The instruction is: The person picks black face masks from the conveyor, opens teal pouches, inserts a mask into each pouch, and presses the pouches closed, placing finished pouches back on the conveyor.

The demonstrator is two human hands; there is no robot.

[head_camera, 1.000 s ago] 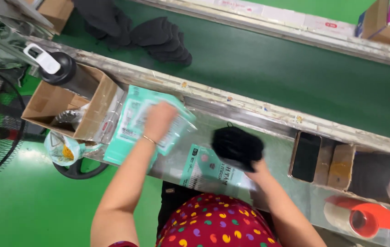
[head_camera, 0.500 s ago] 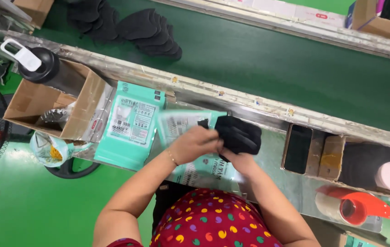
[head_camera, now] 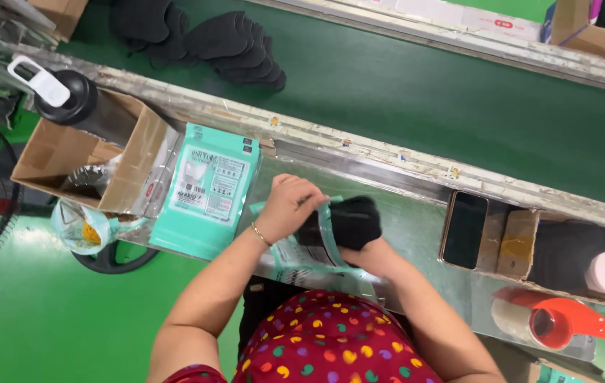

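Surface (head_camera: 416,234) of bare metal carries a stack of teal pouches (head_camera: 206,188) just left of the hands. Beside that stack, the left hand (head_camera: 289,207) pinches open a clear-fronted pouch (head_camera: 309,248). Right hand (head_camera: 362,250), farther from the stack, grips a black bundle of masks (head_camera: 348,221) at the pouch's mouth.

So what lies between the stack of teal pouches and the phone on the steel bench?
In the head view, both hands: the left hand holds a clear-fronted teal pouch open, the right hand pushes black masks in, between teal stack and phone.
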